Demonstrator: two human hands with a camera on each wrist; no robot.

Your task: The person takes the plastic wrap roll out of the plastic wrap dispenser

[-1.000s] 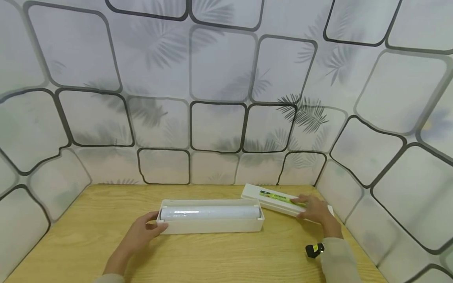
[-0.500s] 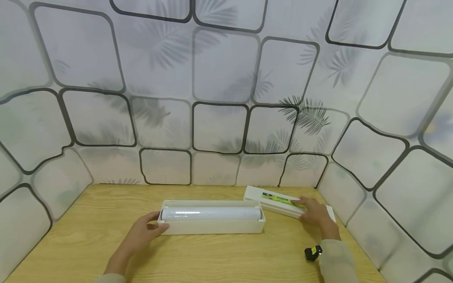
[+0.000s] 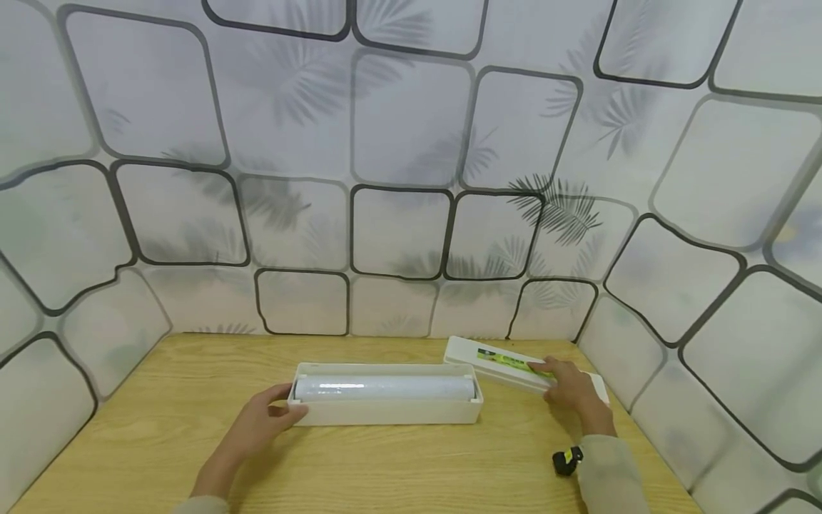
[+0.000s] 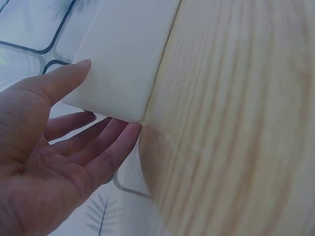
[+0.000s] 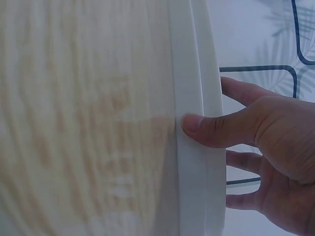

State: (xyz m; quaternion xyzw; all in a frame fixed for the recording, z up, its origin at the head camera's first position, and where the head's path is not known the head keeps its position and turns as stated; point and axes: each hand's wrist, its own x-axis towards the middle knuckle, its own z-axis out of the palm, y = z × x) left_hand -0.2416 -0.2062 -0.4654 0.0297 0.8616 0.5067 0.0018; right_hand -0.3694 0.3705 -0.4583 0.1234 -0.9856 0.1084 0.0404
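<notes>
Pale walls (image 3: 398, 232) printed with dark rounded rectangles and grey fronds enclose a wood-grain worktop (image 3: 385, 471) at the back and along the sides. At the left, a light sleeve (image 3: 202, 505) leads to the left hand (image 3: 255, 423). Its thumb is set against the front wall of a white box (image 3: 388, 412) and its fingers meet the left end, so that the partly opened hand grips that corner. The box lies lengthwise at the centre of the worktop, open at the top, with a pale, glossy roll (image 3: 385, 387) inside it. Right of the box, a long white cover (image 3: 491, 365) lies at an angle, its left end partly hidden behind the box's rear right corner (whether the two touch cannot be told). The right hand (image 3: 571, 389) straddles the cover, thumb on the near edge and fingers across to the far side, gripping it and obscuring part of the green label (image 3: 501, 358). A black device (image 3: 565, 462) sits beside the right sleeve (image 3: 610, 471).
</notes>
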